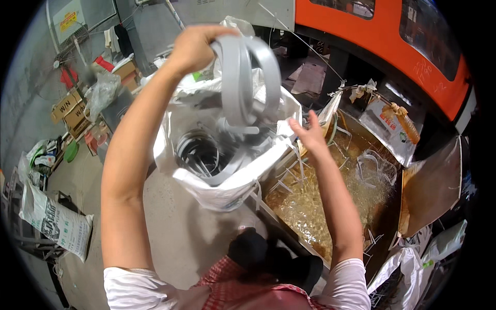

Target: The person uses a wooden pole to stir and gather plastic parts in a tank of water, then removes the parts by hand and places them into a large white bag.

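High over a white woven sack, my left hand is closed on the top of several grey curved plastic parts, which hang down into the sack's mouth. They look like rings or hoops and are slightly smeared by motion. More grey curved strips lie inside the sack, some nested in circles. My right hand is at the sack's right rim, thumb and fingers apart. Whether its fingertips touch the rim I cannot tell.
To the right stands a tank of brownish, churning water with pale plastic pieces in it. An orange machine rises behind. A full printed sack leans at the left, with cardboard boxes farther back.
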`<state>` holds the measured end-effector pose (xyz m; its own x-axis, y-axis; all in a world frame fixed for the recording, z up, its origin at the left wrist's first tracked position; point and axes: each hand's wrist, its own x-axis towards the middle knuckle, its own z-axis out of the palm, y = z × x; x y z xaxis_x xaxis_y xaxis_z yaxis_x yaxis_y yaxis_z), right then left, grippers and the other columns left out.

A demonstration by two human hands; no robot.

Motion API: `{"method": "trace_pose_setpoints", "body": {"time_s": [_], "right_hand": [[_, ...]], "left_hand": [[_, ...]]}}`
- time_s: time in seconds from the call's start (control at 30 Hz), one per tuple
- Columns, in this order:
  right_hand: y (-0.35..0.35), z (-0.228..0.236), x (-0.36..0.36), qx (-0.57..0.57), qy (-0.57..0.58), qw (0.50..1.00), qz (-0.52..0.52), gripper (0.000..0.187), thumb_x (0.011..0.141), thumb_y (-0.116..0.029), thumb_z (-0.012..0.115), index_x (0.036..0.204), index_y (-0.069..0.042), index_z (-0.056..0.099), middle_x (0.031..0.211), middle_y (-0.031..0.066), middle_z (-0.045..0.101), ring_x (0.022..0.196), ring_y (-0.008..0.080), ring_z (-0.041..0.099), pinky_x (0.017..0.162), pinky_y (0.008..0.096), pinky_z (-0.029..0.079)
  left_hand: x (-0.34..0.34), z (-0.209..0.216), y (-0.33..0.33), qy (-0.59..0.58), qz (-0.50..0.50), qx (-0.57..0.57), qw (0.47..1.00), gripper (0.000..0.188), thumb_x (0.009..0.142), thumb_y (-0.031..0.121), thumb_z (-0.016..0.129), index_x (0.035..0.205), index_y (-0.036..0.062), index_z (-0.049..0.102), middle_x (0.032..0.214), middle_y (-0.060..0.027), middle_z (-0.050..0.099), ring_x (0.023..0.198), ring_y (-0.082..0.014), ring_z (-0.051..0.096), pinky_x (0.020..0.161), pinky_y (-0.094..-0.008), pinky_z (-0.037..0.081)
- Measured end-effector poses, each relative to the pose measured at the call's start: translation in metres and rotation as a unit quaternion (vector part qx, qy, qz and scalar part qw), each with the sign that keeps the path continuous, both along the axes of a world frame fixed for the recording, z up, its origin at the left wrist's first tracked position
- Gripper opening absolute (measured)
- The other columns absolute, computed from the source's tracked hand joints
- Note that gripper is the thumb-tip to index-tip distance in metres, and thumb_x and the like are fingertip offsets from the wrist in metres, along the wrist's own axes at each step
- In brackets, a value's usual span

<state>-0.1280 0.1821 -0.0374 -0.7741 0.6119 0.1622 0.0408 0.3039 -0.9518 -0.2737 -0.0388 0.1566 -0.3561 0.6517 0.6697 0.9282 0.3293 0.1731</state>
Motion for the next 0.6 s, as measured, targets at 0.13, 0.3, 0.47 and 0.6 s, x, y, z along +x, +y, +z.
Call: {"method": "trace_pose_setpoints", "body": {"time_s": [0.13, 0.3, 0.47, 0.6], "right_hand": [[0.001, -0.031, -0.036, -0.214, 0.056, 0.974, 0.053, 0.038, 0.078, -0.006, 0.059, 0.113, 0.004, 0.049, 0.095, 0.0104, 0.06, 0.083, 0.0179, 0.057, 0.074, 0.0293, 0.046], [-0.004, -0.029, -0.043, -0.202, 0.13, 0.97, 0.021, 0.025, 0.08, -0.003, 0.056, 0.104, 0.002, 0.056, 0.089, 0.0067, 0.06, 0.075, 0.012, 0.054, 0.067, 0.0257, 0.043], [0.007, -0.019, -0.038, -0.157, 0.155, 0.972, 0.076, 0.025, 0.081, -0.009, 0.058, 0.104, 0.002, 0.057, 0.082, 0.0031, 0.06, 0.072, 0.0106, 0.054, 0.067, 0.0238, 0.044], [0.029, -0.033, -0.024, -0.144, 0.07, 0.976, 0.149, 0.062, 0.079, -0.035, 0.064, 0.124, 0.001, 0.042, 0.113, 0.0124, 0.054, 0.099, 0.0183, 0.053, 0.084, 0.0303, 0.043]], "left_hand": [[-0.022, -0.07, 0.044, 0.062, 0.011, -0.236, 0.97, 0.046, 0.066, -0.002, 0.057, 0.103, 0.0243, 0.064, 0.094, -0.0071, 0.065, 0.087, -0.0274, 0.061, 0.076, -0.0359, 0.048], [-0.061, -0.172, 0.113, 0.028, 0.056, -0.329, 0.942, 0.032, 0.071, 0.012, 0.058, 0.102, 0.0151, 0.063, 0.098, -0.0097, 0.063, 0.095, -0.0256, 0.058, 0.083, -0.0365, 0.044], [-0.085, -0.273, 0.136, 0.037, 0.141, -0.384, 0.912, 0.045, 0.085, 0.019, 0.038, 0.129, 0.0122, 0.042, 0.126, -0.0109, 0.046, 0.122, -0.0273, 0.037, 0.104, -0.0456, 0.021], [-0.085, -0.257, 0.14, 0.06, 0.08, -0.446, 0.89, 0.048, 0.069, 0.017, 0.061, 0.115, 0.004, 0.052, 0.118, -0.0124, 0.054, 0.108, -0.0245, 0.052, 0.085, -0.0374, 0.044]]}}
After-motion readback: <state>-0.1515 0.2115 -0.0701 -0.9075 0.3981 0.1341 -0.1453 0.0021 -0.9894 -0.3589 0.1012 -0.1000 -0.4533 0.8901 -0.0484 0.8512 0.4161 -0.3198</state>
